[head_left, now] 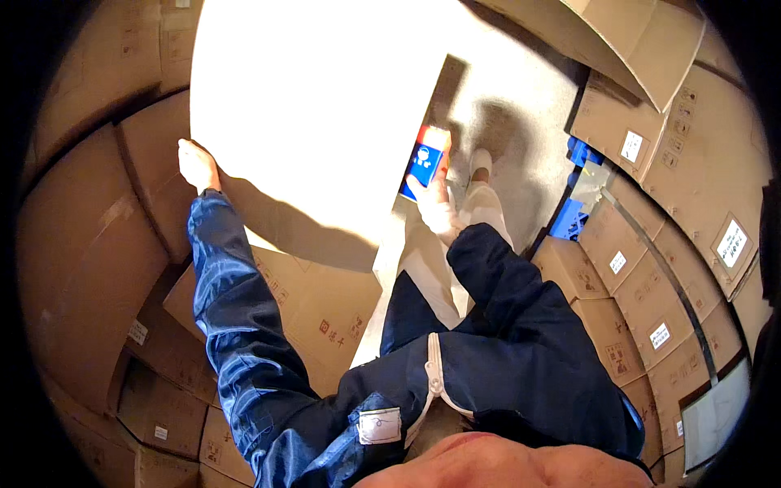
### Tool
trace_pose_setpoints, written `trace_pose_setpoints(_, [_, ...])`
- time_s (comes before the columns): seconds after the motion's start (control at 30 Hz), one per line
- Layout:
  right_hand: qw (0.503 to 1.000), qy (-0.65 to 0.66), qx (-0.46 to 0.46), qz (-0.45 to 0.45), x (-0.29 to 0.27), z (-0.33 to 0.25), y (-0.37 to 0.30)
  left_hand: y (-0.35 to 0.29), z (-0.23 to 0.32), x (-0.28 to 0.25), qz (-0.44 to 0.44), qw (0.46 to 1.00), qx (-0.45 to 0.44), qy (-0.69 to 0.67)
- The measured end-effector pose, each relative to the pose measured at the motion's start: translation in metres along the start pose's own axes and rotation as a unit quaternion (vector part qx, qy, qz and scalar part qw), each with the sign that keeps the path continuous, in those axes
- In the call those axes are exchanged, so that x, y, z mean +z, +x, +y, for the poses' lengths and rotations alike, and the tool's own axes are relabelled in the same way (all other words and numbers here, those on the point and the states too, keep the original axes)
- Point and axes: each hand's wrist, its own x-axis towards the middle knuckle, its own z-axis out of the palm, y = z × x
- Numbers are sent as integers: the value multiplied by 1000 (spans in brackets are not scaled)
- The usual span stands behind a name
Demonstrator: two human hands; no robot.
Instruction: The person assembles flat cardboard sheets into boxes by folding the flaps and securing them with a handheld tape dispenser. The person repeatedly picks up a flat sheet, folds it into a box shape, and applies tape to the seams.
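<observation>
In front of me is a large carton, its top washed out white by strong light. My left hand is closed at the carton's left edge, and the curled fingers hide whatever may be in them. At the right edge, my right hand grips a small blue object with orange-red on its upper part and a white print on its face. Its exact kind cannot be made out. Below the bright top, the shaded brown cardboard carries dark print.
Stacked brown cartons rise along the left. More cartons with white labels line the right, beside a dark strap and blue pieces. An open carton flap juts in at the upper right. Pale floor lies between.
</observation>
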Motion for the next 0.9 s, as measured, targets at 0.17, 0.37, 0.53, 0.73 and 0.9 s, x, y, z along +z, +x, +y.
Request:
trace_pose_setpoints(0.17, [990,-136,-29,-25,-41,-7,30,-15,14,-5,-38,994,-88,-42])
trace_pose_setpoints(0.37, [961,-274,-40,19,-139,38,83,-44,89,-62,-403,858,-117,-295])
trace_pose_setpoints(0.53, [944,-309,18,112,-219,18,83,-122,175,-40,-366,864,30,-344])
trace_pose_setpoints(0.73, [919,-364,49,140,-283,60,129,-157,216,26,-131,952,70,-269])
trace_pose_setpoints(0.9, [911,-371,41,173,-335,58,118,-203,247,54,-115,964,65,-231])
